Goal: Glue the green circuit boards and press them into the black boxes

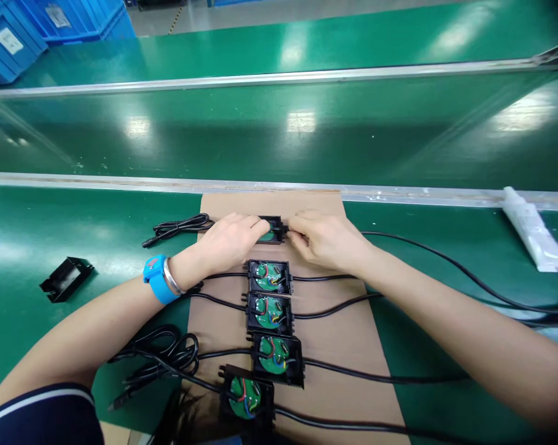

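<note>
My left hand grips the left side of a small black plastic housing, its fingers curled over the edge. A green circuit board shows partly inside; the rest is covered by my fingers. At the housing's right end, my right hand is closed with thumb and forefinger around the black cable. Below, in a column, lie several similar open housings, each with a round green board and coloured wires. Cables leave them on both sides.
Brown cardboard lies under the housings on the green bench. An empty black housing sits at left, near coiled black cables. A white tube lies at right. Blue bins stand at the back left, behind metal rails.
</note>
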Motion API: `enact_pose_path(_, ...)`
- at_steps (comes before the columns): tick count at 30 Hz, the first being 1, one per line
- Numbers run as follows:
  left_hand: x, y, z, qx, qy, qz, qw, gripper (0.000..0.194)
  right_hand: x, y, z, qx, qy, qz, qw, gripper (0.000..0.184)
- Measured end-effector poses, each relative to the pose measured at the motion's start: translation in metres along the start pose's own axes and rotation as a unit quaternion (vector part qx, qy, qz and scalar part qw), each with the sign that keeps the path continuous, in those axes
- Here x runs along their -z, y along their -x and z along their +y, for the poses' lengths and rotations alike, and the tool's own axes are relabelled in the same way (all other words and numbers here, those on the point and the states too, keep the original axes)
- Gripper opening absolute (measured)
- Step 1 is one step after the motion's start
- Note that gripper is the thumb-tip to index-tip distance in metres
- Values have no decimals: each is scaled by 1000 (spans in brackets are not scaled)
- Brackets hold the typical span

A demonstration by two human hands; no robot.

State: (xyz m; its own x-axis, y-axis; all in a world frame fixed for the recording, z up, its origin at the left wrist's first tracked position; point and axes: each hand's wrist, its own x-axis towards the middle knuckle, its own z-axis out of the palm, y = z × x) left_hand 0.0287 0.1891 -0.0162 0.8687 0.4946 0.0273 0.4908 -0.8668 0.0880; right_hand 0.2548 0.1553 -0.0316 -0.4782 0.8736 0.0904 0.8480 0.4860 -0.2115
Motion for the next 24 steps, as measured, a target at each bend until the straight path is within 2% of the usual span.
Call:
enact_pose_path(4, 3, 0, 2, -1, -10, 2, 1000, 42, 3, -1, -8, -1, 60, -29, 998, 29)
enact_pose_path(9, 3, -6, 14, -2, -51, -23, 998, 38, 11, -8, -16, 34, 116, -103, 987, 32)
enact_pose_path(11, 4, -10, 20, 15, -77, -30, 996, 40, 10, -9, -14, 36, 117, -103, 987, 33)
enact_pose_path(13, 6, -14, 24, 28, -89, -51, 994, 40, 4, -5, -9, 32, 106, -75, 991, 36)
enact_pose_path(16, 9, -15, 25, 46, -90, -80, 992, 39, -11, 5, 0, 17, 41, 11, 999, 38)
enact_pose_path(20, 8, -9, 20, 73, -83, -45, 993, 45, -27, 8, 7, -17, -68, 136, 988, 35)
enact_pose_path(24, 6, -5, 19, 64, -95, -18, 993, 51, -30, 2, 4, -19, -88, 148, 985, 32)
